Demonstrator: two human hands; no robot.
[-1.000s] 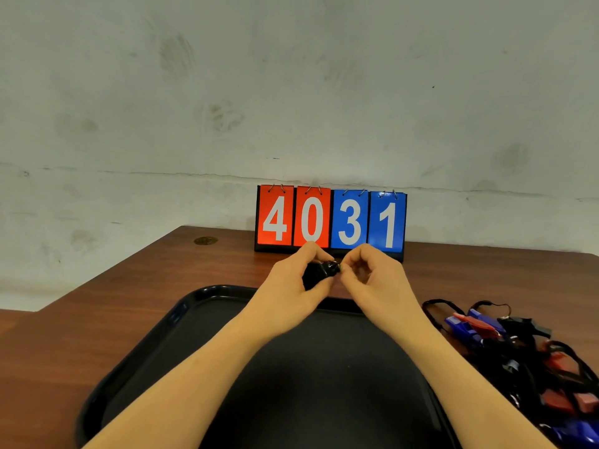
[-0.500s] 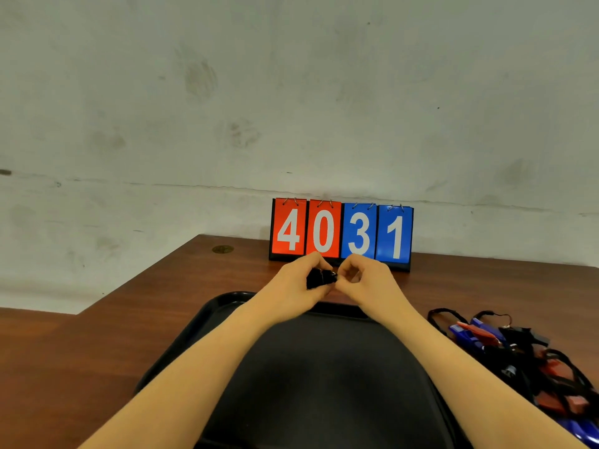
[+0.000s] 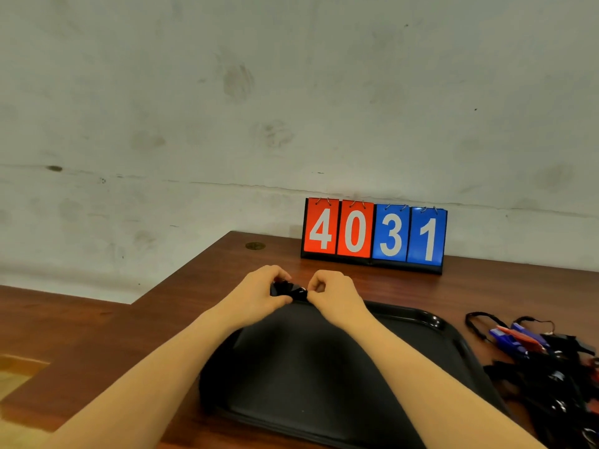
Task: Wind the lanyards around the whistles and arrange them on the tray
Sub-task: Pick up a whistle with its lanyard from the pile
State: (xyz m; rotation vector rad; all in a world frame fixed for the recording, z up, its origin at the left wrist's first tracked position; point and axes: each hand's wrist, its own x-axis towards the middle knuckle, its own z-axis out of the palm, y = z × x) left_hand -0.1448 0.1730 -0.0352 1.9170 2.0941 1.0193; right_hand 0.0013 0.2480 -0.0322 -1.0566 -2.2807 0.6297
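Your hands have dropped to the tray's (image 3: 434,320) far rim. Left hand (image 3: 256,294) grips the black whistle (image 3: 288,290); right hand (image 3: 334,294) pinches its lanyard end. Winding looks nearly done; placing likely comes next.

Black whistle (image 3: 289,290) mostly hidden between left hand (image 3: 259,294) and right hand (image 3: 334,298); shape and lanyard wrap can't be read. Tray (image 3: 431,320) near edge cut off by the frame bottom, forearms cover its middle. Pile of whistles and lanyards (image 3: 547,364) at right runs off the right edge (blurred, count unclear). Small round disc (image 3: 255,245) on the far table too small to identify.
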